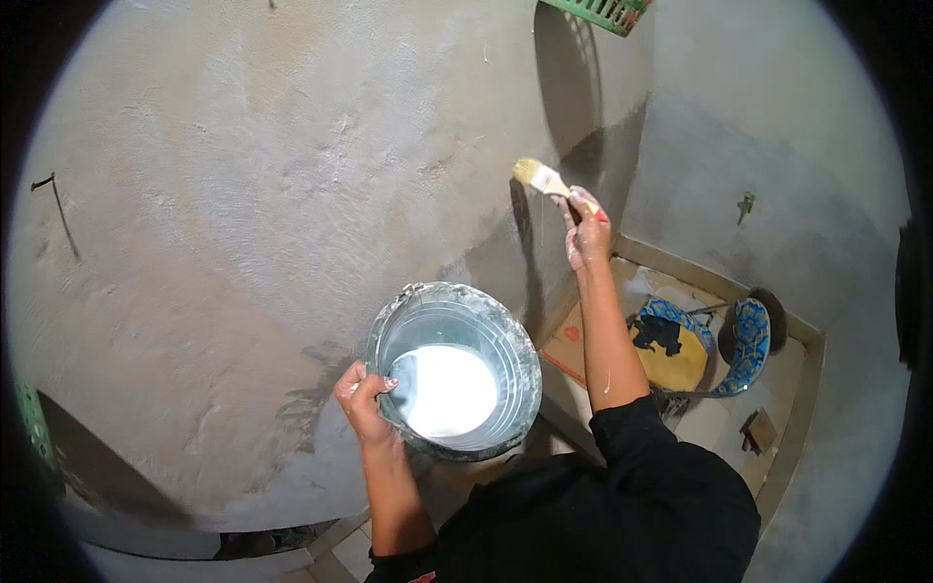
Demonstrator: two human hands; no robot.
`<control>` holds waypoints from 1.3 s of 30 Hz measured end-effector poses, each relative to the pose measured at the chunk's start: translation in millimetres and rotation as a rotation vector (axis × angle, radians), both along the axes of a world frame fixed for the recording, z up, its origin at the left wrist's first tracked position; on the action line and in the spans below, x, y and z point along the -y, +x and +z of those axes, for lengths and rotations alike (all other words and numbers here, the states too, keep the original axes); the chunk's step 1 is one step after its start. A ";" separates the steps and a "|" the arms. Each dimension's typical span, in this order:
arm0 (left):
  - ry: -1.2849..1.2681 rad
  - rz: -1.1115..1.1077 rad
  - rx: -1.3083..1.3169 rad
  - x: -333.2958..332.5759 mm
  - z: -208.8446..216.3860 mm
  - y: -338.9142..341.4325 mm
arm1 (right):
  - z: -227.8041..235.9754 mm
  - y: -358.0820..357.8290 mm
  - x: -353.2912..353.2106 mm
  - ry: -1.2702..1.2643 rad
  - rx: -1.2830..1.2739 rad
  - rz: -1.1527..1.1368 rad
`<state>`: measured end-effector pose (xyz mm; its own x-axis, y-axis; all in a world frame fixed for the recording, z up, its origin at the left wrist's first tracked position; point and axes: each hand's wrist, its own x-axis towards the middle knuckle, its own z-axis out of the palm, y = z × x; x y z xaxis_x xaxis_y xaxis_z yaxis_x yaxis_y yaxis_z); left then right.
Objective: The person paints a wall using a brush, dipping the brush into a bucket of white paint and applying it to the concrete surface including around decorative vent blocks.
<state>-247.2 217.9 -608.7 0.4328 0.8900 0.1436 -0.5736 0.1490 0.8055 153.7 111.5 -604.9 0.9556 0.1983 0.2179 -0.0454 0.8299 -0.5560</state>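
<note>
My left hand [365,397] grips the rim of a grey bucket [526,364], thumb over the edge, fingers outside. White liquid [452,391] lies in the bottom of the bucket, which tilts toward me. My right hand [586,229] is closed round the handle of a flat paintbrush [546,181], raised above and to the right of the bucket. The brush's pale bristles point up and left, near the wall [292,175] but seemingly apart from it. White splashes mark my fingers and right forearm. Wet-looking, lighter streaks show on the wall's rough surface.
A chair with a blue patterned backrest [751,345] and a yellow seat [680,361] stands in the right corner. Green baskets [607,12] show at the top and left edges. Hooks [44,182] stick out of the walls. A small brown block [759,430] lies on the tiled floor.
</note>
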 end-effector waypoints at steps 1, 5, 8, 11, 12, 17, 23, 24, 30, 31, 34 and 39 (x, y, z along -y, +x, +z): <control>0.015 -0.021 -0.011 -6.6 -3.5 1.2 | 8.9 -13.1 10.5 0.009 0.024 0.002; -0.003 -0.075 -0.025 -23.1 -11.0 5.1 | -6.1 -91.7 56.9 -0.136 0.102 0.057; -0.004 -0.177 0.037 -32.2 -23.9 12.4 | -31.9 -162.3 92.8 -0.390 0.100 0.111; -0.032 -0.274 0.041 -34.8 -35.8 23.2 | -42.4 -208.9 107.4 -0.642 0.110 0.150; -0.049 -0.303 0.029 -35.8 -41.5 27.0 | -47.2 -216.9 110.8 -0.732 0.143 0.146; -0.005 -0.341 0.002 -50.1 -46.7 43.6 | -42.0 -232.1 98.9 -0.998 0.356 0.071; 0.036 -0.435 0.043 -70.2 -73.1 52.8 | -53.6 -239.2 72.9 -1.089 0.327 0.043; 0.036 -0.448 0.062 -71.6 -75.4 54.6 | -55.4 -240.9 63.9 -1.138 0.364 0.020; 0.068 -0.521 0.162 -85.7 -95.1 61.0 | -63.7 -235.8 10.3 -1.291 0.867 -0.135; 0.070 -0.527 0.168 -86.7 -94.2 60.8 | -68.2 -232.8 3.5 -1.324 0.926 -0.147; 0.044 -0.518 0.201 -86.9 -95.6 60.9 | -62.9 -235.3 -3.2 -1.480 1.066 -0.129; 0.022 -0.469 0.245 -79.8 -107.0 65.4 | -71.4 -253.2 9.0 -1.765 0.978 -0.083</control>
